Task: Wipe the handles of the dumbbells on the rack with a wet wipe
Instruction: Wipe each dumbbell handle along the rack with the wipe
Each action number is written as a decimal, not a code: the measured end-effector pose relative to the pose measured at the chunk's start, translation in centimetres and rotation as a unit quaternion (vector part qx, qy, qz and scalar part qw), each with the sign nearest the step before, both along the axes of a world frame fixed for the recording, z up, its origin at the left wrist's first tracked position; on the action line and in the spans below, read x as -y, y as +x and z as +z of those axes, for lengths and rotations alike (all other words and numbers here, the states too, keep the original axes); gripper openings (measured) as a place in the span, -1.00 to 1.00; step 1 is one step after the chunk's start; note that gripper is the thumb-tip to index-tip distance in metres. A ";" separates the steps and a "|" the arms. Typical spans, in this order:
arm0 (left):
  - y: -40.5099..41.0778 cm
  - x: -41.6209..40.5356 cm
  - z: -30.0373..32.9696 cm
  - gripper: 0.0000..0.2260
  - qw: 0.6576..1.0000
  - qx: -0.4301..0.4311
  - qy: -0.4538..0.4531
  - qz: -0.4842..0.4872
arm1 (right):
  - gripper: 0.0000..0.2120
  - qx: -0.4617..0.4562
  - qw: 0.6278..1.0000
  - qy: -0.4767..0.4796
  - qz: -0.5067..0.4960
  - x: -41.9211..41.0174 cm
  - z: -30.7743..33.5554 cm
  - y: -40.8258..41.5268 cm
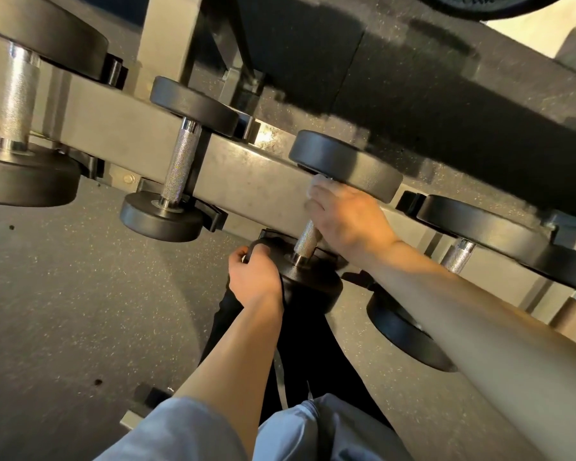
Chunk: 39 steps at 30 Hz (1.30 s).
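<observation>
On the rack (246, 181), our right hand (346, 217) wraps the wipe (315, 186) round a knurled handle (308, 239); our left hand (253, 277) grips its near head (313, 287). The dumbbell looks heavy and rigid, the wipe limp and likely to snag.

Knurled metal handle (308, 236); matt heads (346, 164)

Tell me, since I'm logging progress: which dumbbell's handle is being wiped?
The third dumbbell from the left: the right hand wraps its handle with the wet wipe; the left hand grips its near head.
</observation>
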<state>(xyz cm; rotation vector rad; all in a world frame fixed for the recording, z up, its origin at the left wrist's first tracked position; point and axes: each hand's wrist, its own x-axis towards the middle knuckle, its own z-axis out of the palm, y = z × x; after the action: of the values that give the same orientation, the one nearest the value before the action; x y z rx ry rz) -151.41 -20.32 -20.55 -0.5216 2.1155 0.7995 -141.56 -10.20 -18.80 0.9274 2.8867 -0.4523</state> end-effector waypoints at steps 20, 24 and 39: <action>0.3 -0.1 0.5 -0.71 1.000 0.000 0.009 0.013 | -0.85 -0.445 0.316 -0.340 -0.766 3.3 0.3 -0.2; 0.4 -0.2 0.6 -0.72 1.000 -0.007 0.011 0.005 | -0.86 -0.504 0.198 -0.380 -0.750 0.8 0.7 -2.7; 0.2 -0.2 0.5 -0.69 1.000 0.005 0.002 0.003 | -0.77 -0.420 0.346 -0.379 -0.748 1.4 -0.8 -1.7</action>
<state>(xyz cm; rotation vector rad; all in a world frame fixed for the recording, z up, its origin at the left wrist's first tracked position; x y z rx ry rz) -151.17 -20.09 -20.04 -0.5288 2.1038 0.8019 -143.31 -11.62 -19.61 3.0991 0.2524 -2.3830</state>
